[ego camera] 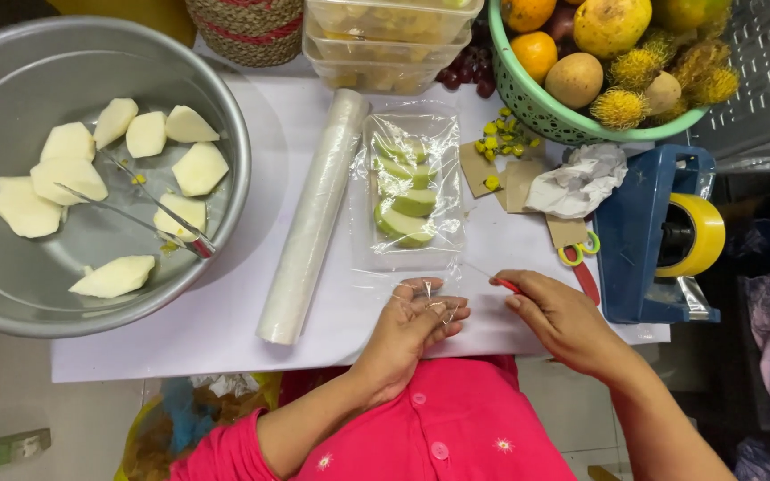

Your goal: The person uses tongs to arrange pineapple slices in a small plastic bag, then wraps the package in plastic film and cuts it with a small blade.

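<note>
It looked like a fruit vendor's packing table: fruit basket (541,111), cling-film roll (312,218), tape dispenser (661,236), stacked filled tubs (389,40).

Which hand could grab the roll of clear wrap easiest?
Probably the left hand: it rests on the film nearest the roll, while the right hand is farther away and grips a red-handled tool.

A clear plastic tray of green fruit slices (407,191) lies flat on the white table, film-wrapped.
</note>
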